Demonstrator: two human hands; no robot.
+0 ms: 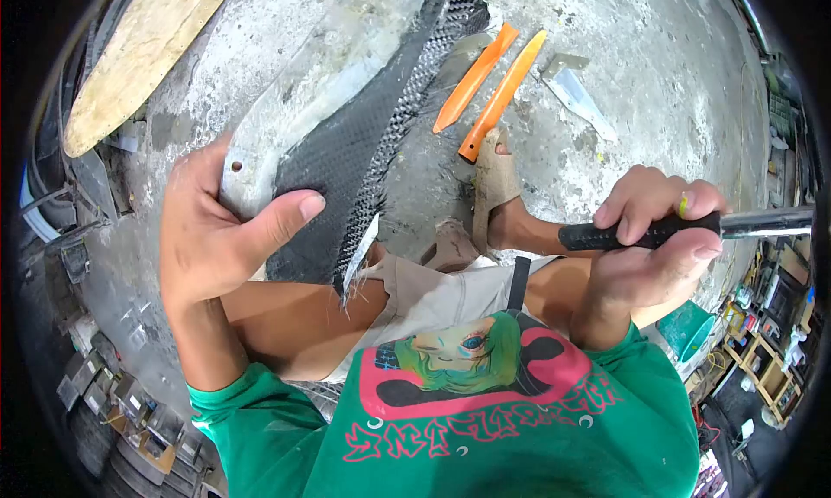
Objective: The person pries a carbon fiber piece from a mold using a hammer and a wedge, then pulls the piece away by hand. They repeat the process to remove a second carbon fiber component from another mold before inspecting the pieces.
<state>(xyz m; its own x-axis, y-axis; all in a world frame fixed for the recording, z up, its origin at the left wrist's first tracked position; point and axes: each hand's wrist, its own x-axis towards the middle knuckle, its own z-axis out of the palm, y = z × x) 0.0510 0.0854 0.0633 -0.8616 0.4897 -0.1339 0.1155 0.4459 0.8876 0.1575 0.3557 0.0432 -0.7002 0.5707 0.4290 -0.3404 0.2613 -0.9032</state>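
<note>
My left hand (203,229) is wrapped around the lower end of a long pale mold (303,95), its thumb lying over a black carbon-fiber sheet (333,151). The sheet lies along the mold, and its woven edge is frayed, with loose strands at the bottom tip. A small round hole shows near the mold's end. My right hand (645,268) is closed on the black grip of a tool with a metal shaft (766,223). The tool's far end runs into the dark right edge, so its kind cannot be made out.
On the concrete floor (666,91) lie two orange strips (502,95) and a pale blade-shaped piece (578,100). A wooden board (143,56) is at the upper left. A green container (686,329) and a wooden frame (770,372) stand at right. Metal parts (143,420) fill the lower left.
</note>
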